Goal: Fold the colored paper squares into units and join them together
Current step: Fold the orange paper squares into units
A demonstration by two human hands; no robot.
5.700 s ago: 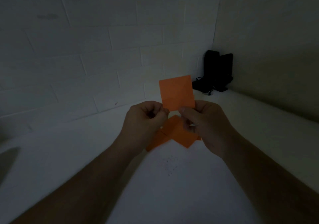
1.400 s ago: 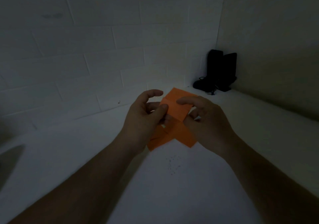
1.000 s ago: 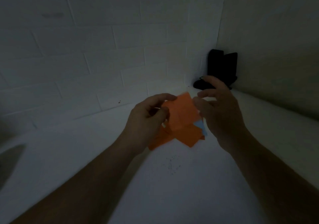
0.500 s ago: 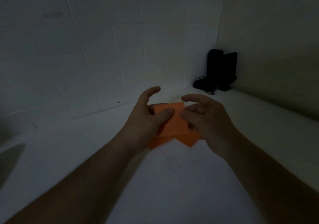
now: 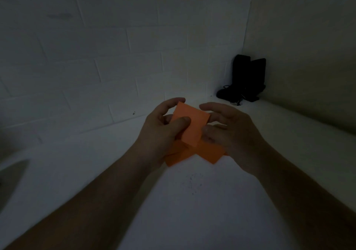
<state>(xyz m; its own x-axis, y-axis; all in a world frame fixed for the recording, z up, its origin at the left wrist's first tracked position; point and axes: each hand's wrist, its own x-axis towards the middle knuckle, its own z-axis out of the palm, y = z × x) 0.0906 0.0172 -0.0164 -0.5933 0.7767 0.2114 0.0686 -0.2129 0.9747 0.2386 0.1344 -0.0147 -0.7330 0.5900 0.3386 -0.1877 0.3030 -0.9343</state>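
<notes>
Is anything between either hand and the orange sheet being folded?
Nothing visible. The left hand pinches the orange sheet directly, the right hand touches its right edge. Other orange papers lie beneath on the white table.

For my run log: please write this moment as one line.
left hand: pinches orange paper | right hand: holds its edge | table: more orange papers

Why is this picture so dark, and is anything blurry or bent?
Head view: dim, only the orange paper held by the left hand and right hand shows colour; hand edges look slightly soft; wide lens curves the wall's brick lines; black object lacks detail.
</notes>
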